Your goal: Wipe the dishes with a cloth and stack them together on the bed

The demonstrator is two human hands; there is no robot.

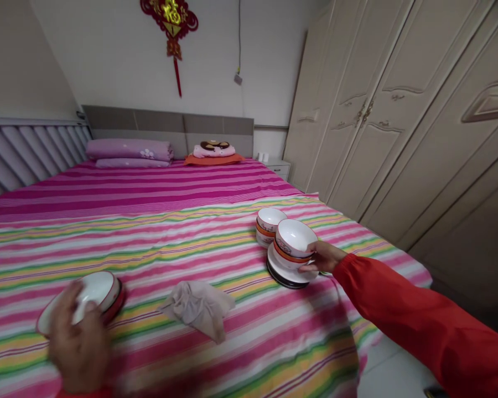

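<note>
My right hand (324, 257) reaches in from the right, its fingers around the side of a short stack of bowls. The top bowl (296, 236) is white with a red rim, with an orange-banded one under it. That stack stands over several plates (288, 279), white on top and dark below. Close behind is another stack of bowls (270, 220). My left hand (79, 337), blurred, is in front of white bowls (103, 288) at the left, thumb and fingers apart; whether it touches them I cannot tell. Between the hands lies a crumpled grey cloth (199, 307).
Under everything is a bed with a striped sheet (157, 243). Folded purple bedding (128, 150) and a pink pillow (214, 150) lie by the headboard (149, 124). Wardrobes (369, 143) line the right side. A small white nightstand (279, 168) stands at the back.
</note>
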